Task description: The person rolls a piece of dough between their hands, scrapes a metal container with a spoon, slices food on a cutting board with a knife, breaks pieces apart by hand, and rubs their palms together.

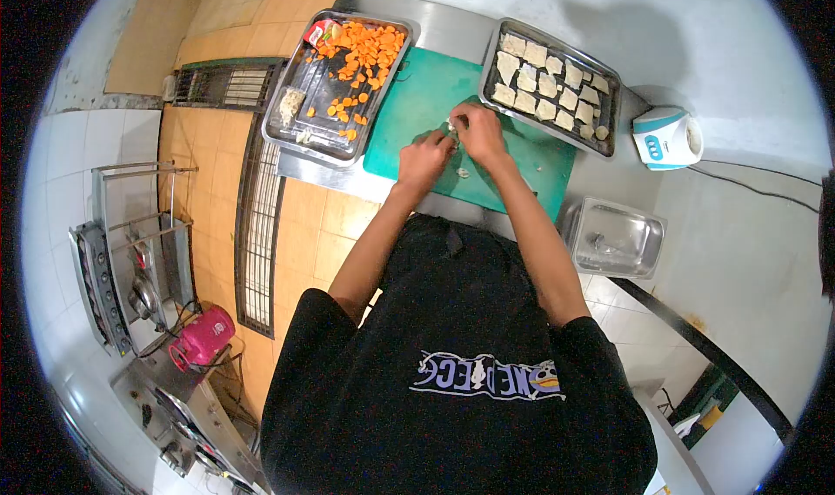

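Observation:
Over the green cutting board (422, 86), my two hands meet with their fingertips close together. Between them shows a small white piece (451, 127) that looks like a garlic clove; its details are too small to make out. My right hand (478, 131) pinches it from the right side. Closed as well, my left hand (423, 161) has its fingertips just below and against the same piece. A white bit (463, 173) lies on the board near my hands, and smaller scraps lie farther right.
A metal tray (323, 151) at left holds sliced carrots (370, 47), a red packet (322, 32) and a pale chopped heap (291, 105). Another tray (550, 128) overlaps the board's right side, with flat pale pieces. Beyond are a kitchen scale (663, 140) and a metal basin (619, 236).

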`<state>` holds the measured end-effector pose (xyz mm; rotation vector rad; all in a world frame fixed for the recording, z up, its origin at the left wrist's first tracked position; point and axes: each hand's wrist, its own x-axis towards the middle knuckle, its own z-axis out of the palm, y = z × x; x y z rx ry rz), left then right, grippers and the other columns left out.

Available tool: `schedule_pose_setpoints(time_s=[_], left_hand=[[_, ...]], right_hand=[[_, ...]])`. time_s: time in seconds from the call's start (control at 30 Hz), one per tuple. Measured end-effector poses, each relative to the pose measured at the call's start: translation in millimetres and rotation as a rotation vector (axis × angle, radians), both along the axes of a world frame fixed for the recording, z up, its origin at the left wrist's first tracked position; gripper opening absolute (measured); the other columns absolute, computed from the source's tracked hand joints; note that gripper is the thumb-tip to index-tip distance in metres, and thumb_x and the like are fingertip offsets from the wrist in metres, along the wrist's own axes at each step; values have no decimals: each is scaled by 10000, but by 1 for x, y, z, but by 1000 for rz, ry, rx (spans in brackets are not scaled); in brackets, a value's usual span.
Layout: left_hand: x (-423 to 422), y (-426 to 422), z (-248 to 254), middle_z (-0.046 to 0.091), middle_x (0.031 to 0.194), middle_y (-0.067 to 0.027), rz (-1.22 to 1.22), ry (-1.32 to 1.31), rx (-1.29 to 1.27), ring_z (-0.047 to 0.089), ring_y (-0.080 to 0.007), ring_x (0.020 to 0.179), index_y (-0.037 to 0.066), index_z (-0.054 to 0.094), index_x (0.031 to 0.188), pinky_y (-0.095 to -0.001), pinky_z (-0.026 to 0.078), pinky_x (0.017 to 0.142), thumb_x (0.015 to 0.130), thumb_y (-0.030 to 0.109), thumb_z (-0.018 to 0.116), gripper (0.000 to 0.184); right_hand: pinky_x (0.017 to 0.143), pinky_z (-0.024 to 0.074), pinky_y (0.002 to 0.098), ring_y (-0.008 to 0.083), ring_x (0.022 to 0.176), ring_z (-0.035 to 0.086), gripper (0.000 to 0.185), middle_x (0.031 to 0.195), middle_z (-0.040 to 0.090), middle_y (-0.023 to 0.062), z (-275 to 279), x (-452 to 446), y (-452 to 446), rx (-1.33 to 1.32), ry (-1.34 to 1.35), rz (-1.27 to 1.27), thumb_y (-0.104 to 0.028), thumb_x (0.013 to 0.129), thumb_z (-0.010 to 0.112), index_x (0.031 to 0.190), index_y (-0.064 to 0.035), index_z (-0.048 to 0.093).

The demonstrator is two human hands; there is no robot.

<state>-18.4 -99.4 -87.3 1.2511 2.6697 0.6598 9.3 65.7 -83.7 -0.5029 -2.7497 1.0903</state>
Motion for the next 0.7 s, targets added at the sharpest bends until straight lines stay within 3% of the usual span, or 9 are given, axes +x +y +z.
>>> schedule_pose_setpoints(time_s=[0.1,0.23,0.57,0.7], left_hand=[[-1,0,3,675,1072,-66,1,-6,-53,700,-297,939,148,662,1056,-449,578,718,926,248,639,166],[-3,-2,6,662,984,-67,18,-12,66,700,-317,842,130,640,1002,-447,576,653,913,242,665,145],[-23,-3,12,689,1002,-80,-12,-144,129,687,-353,866,134,659,1009,-461,547,694,941,265,650,148],[-25,-8,8,697,1014,-70,-44,-169,150,689,-347,873,139,667,1010,-456,545,707,937,276,661,155]], right_hand=[[858,536,487,395,941,671,109,964,710,165,-1,3,2,-9,72,72,-123,849,699,932,-78,754],[863,525,486,380,937,651,115,957,716,141,5,12,6,74,134,207,-130,834,702,928,-88,753],[848,513,481,371,930,636,153,969,706,135,-1,30,-1,25,258,120,-159,885,665,1014,-81,693],[835,528,476,376,927,664,160,989,715,146,0,27,1,-133,198,65,-146,881,672,1020,-73,706]])
